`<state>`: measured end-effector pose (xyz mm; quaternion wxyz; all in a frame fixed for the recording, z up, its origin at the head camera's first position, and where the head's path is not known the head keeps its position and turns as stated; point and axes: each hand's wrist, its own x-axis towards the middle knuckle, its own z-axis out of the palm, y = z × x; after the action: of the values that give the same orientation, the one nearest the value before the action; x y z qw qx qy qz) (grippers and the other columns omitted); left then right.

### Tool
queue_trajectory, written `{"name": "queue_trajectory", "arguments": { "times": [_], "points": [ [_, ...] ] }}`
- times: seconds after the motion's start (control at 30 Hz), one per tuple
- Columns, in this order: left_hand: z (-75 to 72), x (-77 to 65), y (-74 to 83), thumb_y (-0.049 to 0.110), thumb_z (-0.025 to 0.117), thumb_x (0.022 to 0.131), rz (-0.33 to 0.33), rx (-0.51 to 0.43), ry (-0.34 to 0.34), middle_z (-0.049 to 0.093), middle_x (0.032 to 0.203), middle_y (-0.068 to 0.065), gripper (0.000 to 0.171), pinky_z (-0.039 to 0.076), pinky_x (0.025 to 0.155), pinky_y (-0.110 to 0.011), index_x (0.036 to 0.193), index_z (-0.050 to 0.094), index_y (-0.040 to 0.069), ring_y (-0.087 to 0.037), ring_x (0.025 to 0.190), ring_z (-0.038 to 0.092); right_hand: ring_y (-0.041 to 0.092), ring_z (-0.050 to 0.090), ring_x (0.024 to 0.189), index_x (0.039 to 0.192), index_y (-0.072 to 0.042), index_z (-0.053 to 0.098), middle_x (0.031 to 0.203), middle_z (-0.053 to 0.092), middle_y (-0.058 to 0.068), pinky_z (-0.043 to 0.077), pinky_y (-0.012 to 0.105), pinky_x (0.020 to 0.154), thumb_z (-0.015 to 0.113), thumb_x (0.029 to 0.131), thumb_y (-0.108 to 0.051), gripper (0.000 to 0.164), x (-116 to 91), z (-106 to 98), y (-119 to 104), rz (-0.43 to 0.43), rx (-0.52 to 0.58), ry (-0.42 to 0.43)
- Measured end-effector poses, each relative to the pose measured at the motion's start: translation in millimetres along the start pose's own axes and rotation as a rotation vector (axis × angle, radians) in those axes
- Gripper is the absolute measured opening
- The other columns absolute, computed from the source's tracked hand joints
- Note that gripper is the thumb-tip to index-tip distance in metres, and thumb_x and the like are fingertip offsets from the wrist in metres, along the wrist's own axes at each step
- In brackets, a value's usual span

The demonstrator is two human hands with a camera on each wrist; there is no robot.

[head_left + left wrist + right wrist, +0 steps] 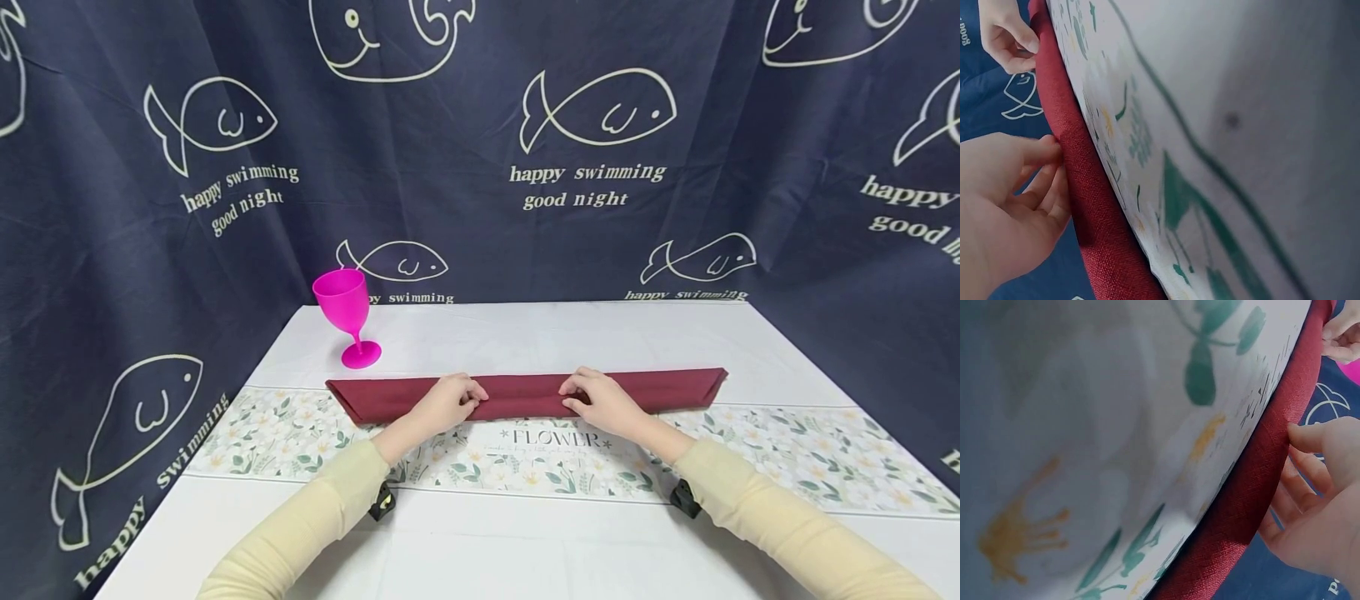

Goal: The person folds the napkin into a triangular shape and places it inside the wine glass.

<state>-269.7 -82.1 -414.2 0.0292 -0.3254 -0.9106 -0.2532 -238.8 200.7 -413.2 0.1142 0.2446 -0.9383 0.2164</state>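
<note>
A dark red folded cloth (525, 396) lies as a long narrow strip across the table, its ends slanted. My left hand (446, 402) rests on it left of the middle, thumb and fingertips touching its upper side. Right of the middle, my right hand (603, 402) touches the cloth in the same way, fingers loosely bent. In the left wrist view the thumb and fingers of the left hand (1013, 206) meet the cloth's edge (1088, 187). Some fingertips of the right hand (1322, 487) are hidden behind the cloth (1260, 462) in the right wrist view.
A bright pink goblet (347, 304) stands upright behind the cloth's left end. Under the cloth is a white tablecloth (525, 542) with a floral band (810, 458) bearing printed lettering. A dark blue curtain (480, 167) with white fish drawings hangs behind and at both sides.
</note>
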Motion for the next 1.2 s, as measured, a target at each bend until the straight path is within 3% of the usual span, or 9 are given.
{"name": "queue_trajectory", "arguments": {
  "times": [0.1,0.23,0.4,0.63,0.77,0.97,1.2],
  "points": [
    [-0.9,-1.1,0.7,0.014,0.063,0.088,0.002,0.034,-0.032,0.064,0.092,0.000,0.016,0.044,0.065,-0.021,0.101,0.072,0.009,-0.008,0.071,0.051,0.017,0.057,0.082,0.094,-0.007,0.067,0.089,0.061,0.002,0.048,0.036,0.074,0.067,0.085,-0.008,0.009,0.3,-0.6,-0.1,-0.004,0.002,0.000],
    [-1.5,-3.3,1.3,0.022,0.070,0.084,0.011,0.082,-0.060,0.063,0.098,-0.001,0.026,0.046,0.074,-0.028,0.107,0.071,0.009,-0.012,0.083,0.053,0.016,0.055,0.080,0.095,-0.007,0.069,0.090,0.062,0.002,0.046,0.035,0.071,0.066,0.085,-0.008,0.010,0.4,-0.5,0.5,-0.007,-0.010,0.002],
    [-0.6,-4.4,-0.5,0.015,0.072,0.081,0.007,0.141,-0.082,0.061,0.110,-0.004,0.035,0.045,0.090,-0.042,0.116,0.068,0.011,-0.022,0.105,0.056,0.017,0.056,0.081,0.097,-0.007,0.070,0.093,0.063,0.003,0.046,0.038,0.073,0.063,0.087,-0.010,0.013,-0.4,0.3,1.8,-0.006,-0.028,-0.008],
    [-2.7,-5.2,1.6,0.008,0.063,0.086,0.002,0.165,-0.101,0.061,0.114,-0.004,0.036,0.044,0.089,-0.044,0.122,0.064,0.013,-0.024,0.109,0.057,0.019,0.058,0.084,0.103,-0.005,0.068,0.099,0.064,0.006,0.047,0.040,0.076,0.058,0.089,-0.011,0.018,-1.8,-0.2,1.0,0.029,-0.021,-0.036],
    [-3.0,-4.1,2.1,0.006,0.060,0.087,-0.007,0.157,-0.089,0.064,0.115,-0.005,0.035,0.045,0.093,-0.044,0.122,0.064,0.012,-0.024,0.109,0.059,0.023,0.060,0.090,0.106,-0.005,0.068,0.102,0.064,0.007,0.048,0.042,0.078,0.057,0.092,-0.014,0.020,-2.8,-0.2,0.4,0.036,-0.010,-0.044],
    [-0.9,-3.3,2.7,0.012,0.061,0.090,-0.085,0.114,-0.033,0.065,0.113,-0.010,0.025,0.047,0.097,-0.037,0.114,0.064,0.005,-0.025,0.112,0.059,0.032,0.059,0.103,0.110,-0.005,0.066,0.107,0.063,0.010,0.048,0.049,0.087,0.063,0.089,-0.029,0.032,-3.6,0.3,-0.4,0.041,-0.010,-0.066],
    [1.9,-3.2,0.3,0.017,0.060,0.092,-0.100,0.179,0.028,0.068,0.109,-0.008,0.022,0.050,0.090,-0.038,0.111,0.066,0.007,-0.024,0.105,0.063,0.032,0.059,0.104,0.112,-0.005,0.065,0.109,0.063,0.011,0.048,0.048,0.088,0.064,0.088,-0.030,0.034,-3.7,-0.2,-0.2,0.037,-0.027,-0.080]
  ]
}}
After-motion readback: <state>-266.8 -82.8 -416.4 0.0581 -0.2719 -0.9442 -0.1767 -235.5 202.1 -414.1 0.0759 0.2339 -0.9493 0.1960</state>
